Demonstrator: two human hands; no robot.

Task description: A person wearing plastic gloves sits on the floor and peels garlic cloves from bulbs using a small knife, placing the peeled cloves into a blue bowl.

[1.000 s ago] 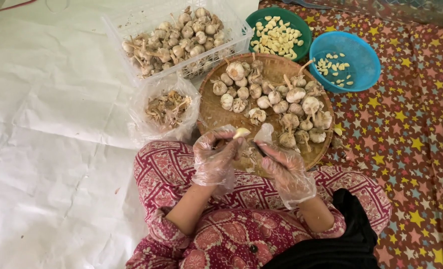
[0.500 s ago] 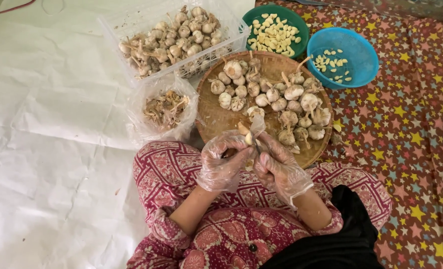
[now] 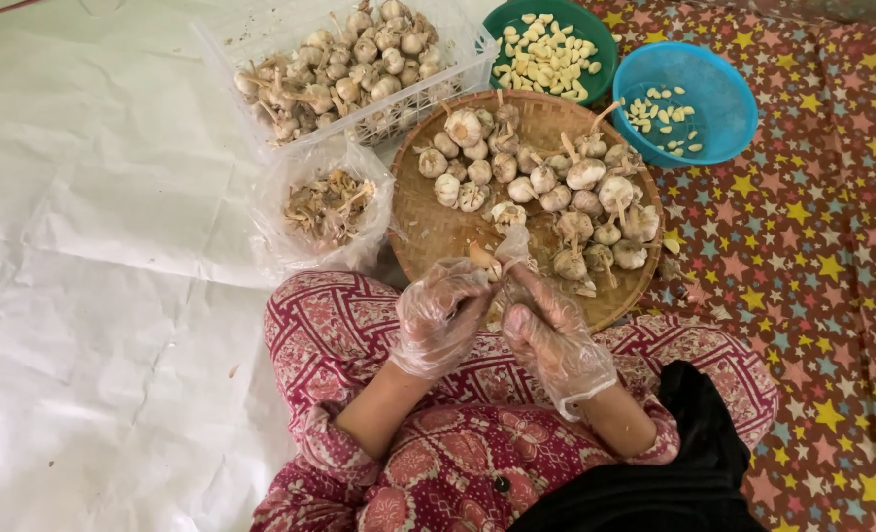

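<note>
Garlic clove (image 3: pixel 484 258), pale and tapering, is showing between the fingertips of the left hand (image 3: pixel 445 313) just over the near rim of the woven tray (image 3: pixel 428 222). The left hand is wearing a thin, crinkled clear plastic glove and is curling closed around the clove. The right hand (image 3: pixel 546 330), gloved the same way, is pinching in against the same piece from the other side, fingers bent and nearly closed; a scrap of papery skin is lifting between the two hands. Whether the right hand is gripping the clove or only its skin cannot be told.

The tray is round, shallow and of brown basketwork, and is carrying loose whole garlic bulbs (image 3: pixel 556 182) with dry stalks, mostly across its far and right parts. Beyond it, a white plastic lattice crate (image 3: pixel 458 59) is holding more unpeeled bulbs. A clear plastic bag (image 3: pixel 290 212), slack and wrinkled, is sitting left of the tray and is holding brownish peelings. A green bowl (image 3: pixel 502 20) is holding many peeled cloves, and a blue bowl (image 3: pixel 719 99) beside it is holding a few.

Everything is resting on the floor, on a creased white sheet (image 3: pixel 93 246) to the left and a star-patterned cloth (image 3: pixel 812 246) to the right.
</note>
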